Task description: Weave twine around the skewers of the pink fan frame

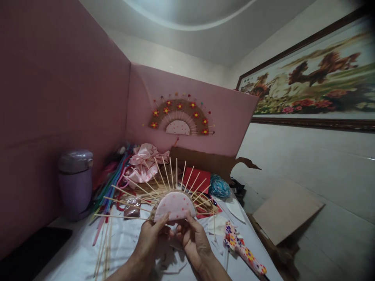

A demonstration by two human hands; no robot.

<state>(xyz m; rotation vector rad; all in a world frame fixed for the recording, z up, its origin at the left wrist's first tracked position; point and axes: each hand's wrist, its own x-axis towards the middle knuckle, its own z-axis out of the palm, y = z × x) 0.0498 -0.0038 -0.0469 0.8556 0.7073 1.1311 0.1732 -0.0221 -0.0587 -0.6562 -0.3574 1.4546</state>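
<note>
A half-round fan frame [175, 203] is held up over the table by both hands. Pink spotted fabric covers its half-disc centre, and thin wooden sticks fan out from the curved edge. My left hand [154, 235] grips the lower left of the half-disc, thumb on the front face. At the lower right, my right hand [195, 239] pinches the bottom edge, its thumb in front and fingers curled behind. The fingertips of both hands are partly hidden below and behind the fabric. Beyond them, a finished-looking fan with brown band and red-yellow flowers [179, 106] hangs on the pink panel.
A purple lidded container [75, 183] stands at left, beside colourful pipe cleaners [113, 183]. Crumpled pink satin [146, 160], a red sheet [197, 177] and blue yarn [220, 185] lie at the back. A flower-patterned glue gun [244, 249] rests at right near the table edge.
</note>
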